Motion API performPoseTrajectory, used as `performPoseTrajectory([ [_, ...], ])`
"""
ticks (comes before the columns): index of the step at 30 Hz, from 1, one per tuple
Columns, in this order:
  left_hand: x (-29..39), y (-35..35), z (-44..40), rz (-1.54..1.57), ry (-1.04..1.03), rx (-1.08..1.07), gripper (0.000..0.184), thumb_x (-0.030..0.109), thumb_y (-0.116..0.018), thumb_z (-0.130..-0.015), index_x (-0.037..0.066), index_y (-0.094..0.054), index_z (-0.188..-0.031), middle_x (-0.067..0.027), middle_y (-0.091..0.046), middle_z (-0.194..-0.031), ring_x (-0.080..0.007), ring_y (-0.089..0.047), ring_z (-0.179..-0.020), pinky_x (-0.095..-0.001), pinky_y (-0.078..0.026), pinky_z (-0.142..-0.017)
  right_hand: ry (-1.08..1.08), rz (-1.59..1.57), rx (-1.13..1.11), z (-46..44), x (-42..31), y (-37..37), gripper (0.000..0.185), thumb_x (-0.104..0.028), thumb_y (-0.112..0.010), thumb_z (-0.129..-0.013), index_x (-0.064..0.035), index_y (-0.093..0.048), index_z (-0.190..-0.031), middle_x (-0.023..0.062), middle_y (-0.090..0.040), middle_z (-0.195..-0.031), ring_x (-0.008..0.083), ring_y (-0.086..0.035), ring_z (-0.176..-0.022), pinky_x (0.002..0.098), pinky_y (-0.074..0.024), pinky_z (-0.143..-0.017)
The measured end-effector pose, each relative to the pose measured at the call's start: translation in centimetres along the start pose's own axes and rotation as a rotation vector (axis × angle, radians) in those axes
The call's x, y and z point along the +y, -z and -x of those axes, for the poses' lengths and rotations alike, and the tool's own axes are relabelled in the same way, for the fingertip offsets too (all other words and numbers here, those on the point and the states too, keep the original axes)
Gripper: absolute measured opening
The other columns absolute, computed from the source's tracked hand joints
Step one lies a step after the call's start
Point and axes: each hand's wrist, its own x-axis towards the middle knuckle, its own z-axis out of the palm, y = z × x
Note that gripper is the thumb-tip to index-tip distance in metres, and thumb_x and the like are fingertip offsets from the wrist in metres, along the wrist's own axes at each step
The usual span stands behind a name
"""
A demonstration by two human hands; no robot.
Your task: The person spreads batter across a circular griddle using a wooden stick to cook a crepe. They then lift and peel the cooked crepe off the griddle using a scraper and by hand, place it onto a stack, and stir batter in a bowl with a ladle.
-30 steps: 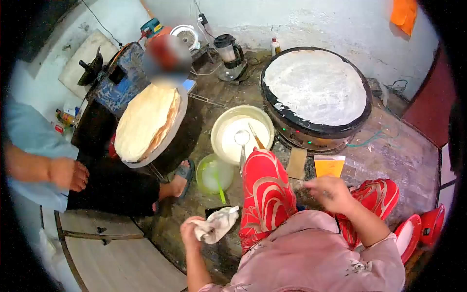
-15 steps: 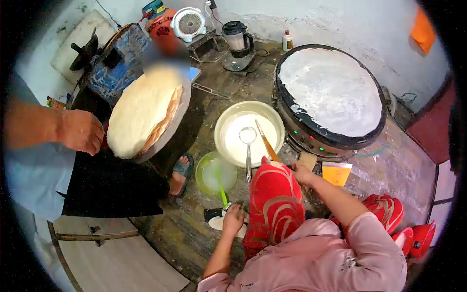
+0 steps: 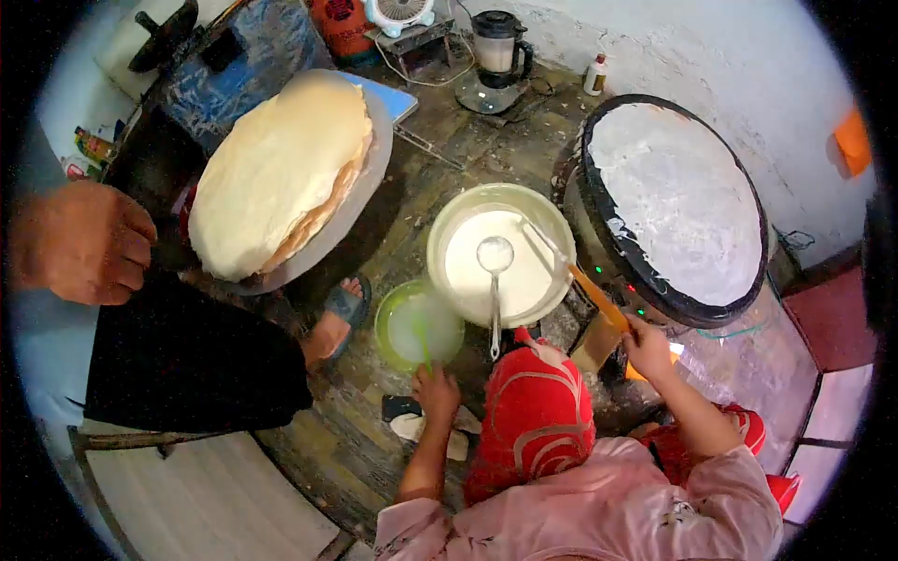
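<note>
My left hand [image 3: 437, 391] is closed round the handle of a green utensil [image 3: 424, 338] that stands in the green bowl [image 3: 381, 329] of cloudy liquid. In my right hand [image 3: 646, 348] is the orange handle of a spatula [image 3: 597, 294], whose pale end lies over the batter bowl's right side. The large batter bowl [image 3: 438, 245] also holds a metal ladle [image 3: 495, 280] with its handle toward me. To the right, a round griddle [image 3: 589, 178] carries a thin white layer [image 3: 683, 201]. A cloth [image 3: 409, 426] lies on the floor below my left hand.
Another person's hand [image 3: 89, 241] is at the left, beside a tilted round board [image 3: 360, 210] stacked with flatbreads [image 3: 281, 178]. That person's sandalled foot [image 3: 335, 329] is near the green bowl. A blender [image 3: 496, 65], a bottle [image 3: 596, 75] and a fan [image 3: 400, 9] stand behind.
My left hand has let go of the cloth and taken the green utensil. My right hand has moved to the spatula and lifted its handle to the right. The view has shifted.
</note>
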Motion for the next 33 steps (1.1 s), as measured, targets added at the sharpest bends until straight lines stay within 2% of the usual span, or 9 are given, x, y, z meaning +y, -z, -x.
performPoseTrajectory([
  [5, -4.6, -6.1, -2.7, -0.276, 0.070, -0.185, 0.059, 0.021, -0.056, -0.080, 0.003, -0.034, -0.132, -0.0242, -0.030, -0.132, -0.0382, -0.036, -0.118, -0.0493, -0.037, -0.091, 0.130, 0.003, -0.065, 0.4, -6.2, 5.1, 0.036, -0.018, -0.061, -0.078, -0.0140, -0.058, -0.113, 0.0178, -0.063, -0.086, 0.0355, -0.061, -0.075, 0.0417, -0.0487, -0.065],
  [8, -9.2, -11.3, -4.1, 0.286, 0.388, -0.054, 0.045, 0.018, -0.054, -0.080, -0.001, -0.046, -0.120, -0.0232, -0.041, -0.126, -0.0398, -0.047, -0.107, -0.0460, -0.044, -0.083, 0.325, 0.098, -0.224, -1.4, -10.9, 5.2, 0.035, -0.019, -0.060, -0.077, -0.0168, -0.060, -0.112, 0.0168, -0.063, -0.078, 0.0346, -0.060, -0.069, 0.0422, -0.0480, -0.061],
  [12, -8.0, -5.4, -4.4, -0.165, 0.183, -0.336, 0.039, 0.024, -0.051, -0.086, 0.003, -0.049, -0.119, -0.0174, -0.051, -0.118, -0.0318, -0.052, -0.101, -0.0432, -0.045, -0.076, 0.590, 0.499, -0.435, -4.2, -17.6, 1.9, 0.026, -0.020, -0.055, -0.077, -0.0148, -0.066, -0.100, 0.0145, -0.064, -0.074, 0.0327, -0.061, -0.065, 0.0428, -0.0492, -0.058],
  [15, -7.1, -2.0, -3.1, -0.008, 0.234, -0.312, 0.036, 0.028, -0.048, -0.090, 0.007, -0.051, -0.118, -0.0131, -0.058, -0.111, -0.0257, -0.056, -0.096, -0.0411, -0.047, -0.070, 0.610, 0.657, -0.543, -7.2, -18.6, -4.8, 0.035, -0.025, -0.054, -0.077, -0.0228, -0.060, -0.112, 0.0115, -0.063, -0.076, 0.0299, -0.062, -0.071, 0.0407, -0.0485, -0.061],
  [17, -4.5, 0.4, -0.3, 0.295, 0.274, -0.094, 0.025, 0.023, -0.047, -0.088, 0.000, -0.055, -0.095, -0.0198, -0.055, -0.086, -0.0348, -0.054, -0.077, -0.0451, -0.042, -0.064, 0.595, 0.592, -0.565, -8.5, -19.0, -7.9, 0.021, -0.017, -0.051, -0.076, -0.0033, -0.066, -0.079, 0.0150, -0.065, -0.080, 0.0314, -0.064, -0.074, 0.0421, -0.0514, -0.066],
  [19, -1.4, 3.2, 2.1, 0.622, 0.431, -0.044, 0.025, 0.019, -0.046, -0.088, -0.003, -0.057, -0.083, -0.0225, -0.054, -0.070, -0.0389, -0.052, -0.066, -0.0464, -0.040, -0.060, 0.543, 0.521, -0.587, -9.4, -18.6, -10.2, 0.022, -0.017, -0.053, -0.074, -0.0031, -0.067, -0.083, 0.0178, -0.065, -0.083, 0.0320, -0.064, -0.077, 0.0417, -0.0512, -0.069],
  [22, 2.5, 4.6, 6.3, 0.499, -0.004, 0.158, 0.022, 0.018, -0.047, -0.088, -0.002, -0.057, -0.082, -0.0214, -0.053, -0.068, -0.0380, -0.051, -0.062, -0.0460, -0.040, -0.057, 0.482, 0.429, -0.672, -9.4, -18.7, -10.3, 0.026, -0.022, -0.056, -0.073, -0.0045, -0.067, -0.089, 0.0184, -0.064, -0.087, 0.0318, -0.063, -0.081, 0.0412, -0.0507, -0.072],
  [29, -9.8, -10.1, -2.1, 0.066, 0.181, 0.128, 0.025, 0.024, -0.048, -0.086, 0.001, -0.058, -0.081, -0.0179, -0.056, -0.066, -0.0375, -0.053, -0.056, -0.0442, -0.043, -0.052, 0.407, 0.382, -0.659, -8.1, -17.7, -9.6, 0.025, -0.020, -0.055, -0.073, -0.0034, -0.066, -0.088, 0.0194, -0.064, -0.086, 0.0340, -0.062, -0.082, 0.0429, -0.0499, -0.072],
  [33, -5.0, -0.6, -1.1, 0.295, 0.420, -0.011, 0.022, 0.020, -0.050, -0.084, 0.001, -0.059, -0.091, -0.0189, -0.057, -0.066, -0.0375, -0.055, -0.059, -0.0446, -0.044, -0.055, 0.559, 0.479, -0.598, -7.7, -18.0, -9.4, 0.022, -0.018, -0.053, -0.073, -0.0032, -0.066, -0.084, 0.0187, -0.064, -0.083, 0.0339, -0.063, -0.079, 0.0433, -0.0507, -0.068],
])
